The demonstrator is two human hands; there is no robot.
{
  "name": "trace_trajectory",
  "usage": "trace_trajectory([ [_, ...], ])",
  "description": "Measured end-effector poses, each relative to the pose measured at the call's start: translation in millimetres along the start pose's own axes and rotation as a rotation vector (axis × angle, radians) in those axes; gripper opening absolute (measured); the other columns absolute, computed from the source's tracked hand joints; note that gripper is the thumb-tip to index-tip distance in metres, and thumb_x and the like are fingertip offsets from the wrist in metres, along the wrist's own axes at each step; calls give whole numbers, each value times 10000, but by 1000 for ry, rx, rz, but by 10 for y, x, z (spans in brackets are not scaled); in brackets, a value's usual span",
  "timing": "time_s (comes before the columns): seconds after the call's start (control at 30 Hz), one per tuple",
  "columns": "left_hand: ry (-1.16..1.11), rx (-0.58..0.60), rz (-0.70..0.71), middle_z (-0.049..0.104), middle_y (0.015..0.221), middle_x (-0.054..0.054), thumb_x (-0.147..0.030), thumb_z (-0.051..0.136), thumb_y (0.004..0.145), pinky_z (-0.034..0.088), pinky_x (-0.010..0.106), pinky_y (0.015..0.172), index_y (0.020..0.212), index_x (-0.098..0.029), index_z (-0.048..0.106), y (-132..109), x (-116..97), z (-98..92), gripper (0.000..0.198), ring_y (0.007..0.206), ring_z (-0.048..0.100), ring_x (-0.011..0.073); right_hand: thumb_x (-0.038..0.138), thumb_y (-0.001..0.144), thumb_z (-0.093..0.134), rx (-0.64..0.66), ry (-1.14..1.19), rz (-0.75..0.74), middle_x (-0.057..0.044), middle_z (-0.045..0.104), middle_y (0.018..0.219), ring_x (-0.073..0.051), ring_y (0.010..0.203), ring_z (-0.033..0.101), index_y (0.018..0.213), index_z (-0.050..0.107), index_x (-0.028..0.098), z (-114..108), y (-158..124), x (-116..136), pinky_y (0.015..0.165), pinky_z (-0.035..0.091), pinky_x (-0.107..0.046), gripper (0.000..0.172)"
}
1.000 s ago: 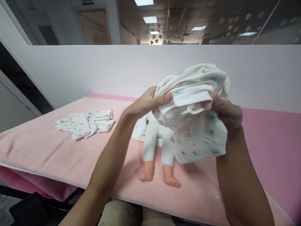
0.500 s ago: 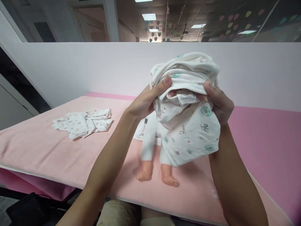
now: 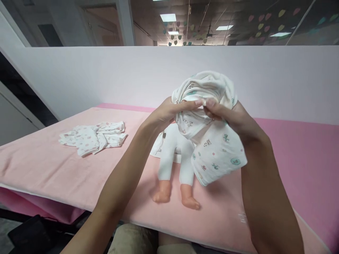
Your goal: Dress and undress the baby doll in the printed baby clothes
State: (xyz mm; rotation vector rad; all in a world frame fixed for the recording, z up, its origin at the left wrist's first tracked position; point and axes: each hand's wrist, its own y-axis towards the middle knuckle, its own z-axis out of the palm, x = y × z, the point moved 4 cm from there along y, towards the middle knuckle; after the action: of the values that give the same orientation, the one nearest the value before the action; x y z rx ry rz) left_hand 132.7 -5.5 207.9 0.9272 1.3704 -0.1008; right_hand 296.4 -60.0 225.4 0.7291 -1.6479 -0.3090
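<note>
A bunched white baby garment (image 3: pixel 217 148) with green and brown animal prints hangs in the air between my hands. My left hand (image 3: pixel 172 111) grips its gathered cloth from the left, thumb pointing right along the edge. From the right, my right hand (image 3: pixel 230 116) pinches the same edge, its thumb tip almost meeting the left one. Below and behind the garment a baby doll (image 3: pixel 165 167) lies on its back, bare feet toward me, legs in white. The doll's head and upper body are hidden behind the cloth and my hands.
Another small printed garment (image 3: pixel 92 137) lies spread on the left of the pink padded cover (image 3: pixel 53 173). A low white wall (image 3: pixel 79 76) stands along the back of the table, with glass above it. The table's front edge is close to my lap.
My hands have come together, bringing the thumbs almost tip to tip at the cloth's edge. The opening that gaped between them has closed up, and the bundle is narrower.
</note>
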Motion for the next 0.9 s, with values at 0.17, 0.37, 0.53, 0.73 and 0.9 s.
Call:
trace_trajectory([
  [0.17,65,-58,-98,793,1044,108,-419,843,838,557,403,1012,1144,-140,737,9,111,-60,428,1064,745,260,395,819,894,-29,-43,58,-23,725,1034,-247,1046,715,1282,645,239,-35,5,-226,934,610,-404,549],
  [0.37,146,-231,-223,788,1179,106,-433,815,840,594,362,893,1231,-172,736,-280,122,43,477,1080,741,283,357,858,794,-226,-35,228,-45,751,967,-248,932,721,1085,708,196,-105,-45,-434,775,607,-341,291],
  [0.53,230,-334,-135,773,1239,93,-402,718,920,564,344,970,1249,-173,733,-824,-60,205,401,1186,704,292,358,785,780,-173,195,187,-37,742,940,-242,912,711,955,701,202,320,-324,-345,865,584,-373,244],
  [0.73,238,-430,-187,776,1180,105,-420,656,948,555,371,966,1183,-150,727,-1708,57,347,365,1158,703,308,403,814,780,83,16,278,8,606,661,-181,687,582,741,627,218,775,-822,-330,716,534,-332,250],
  [0.9,219,-457,-309,759,1234,101,-431,700,908,542,371,967,1231,-168,683,-2405,251,520,417,1152,698,295,403,876,725,253,-236,420,-22,713,862,-220,828,658,987,690,206,1013,-1185,-223,783,553,-362,229],
])
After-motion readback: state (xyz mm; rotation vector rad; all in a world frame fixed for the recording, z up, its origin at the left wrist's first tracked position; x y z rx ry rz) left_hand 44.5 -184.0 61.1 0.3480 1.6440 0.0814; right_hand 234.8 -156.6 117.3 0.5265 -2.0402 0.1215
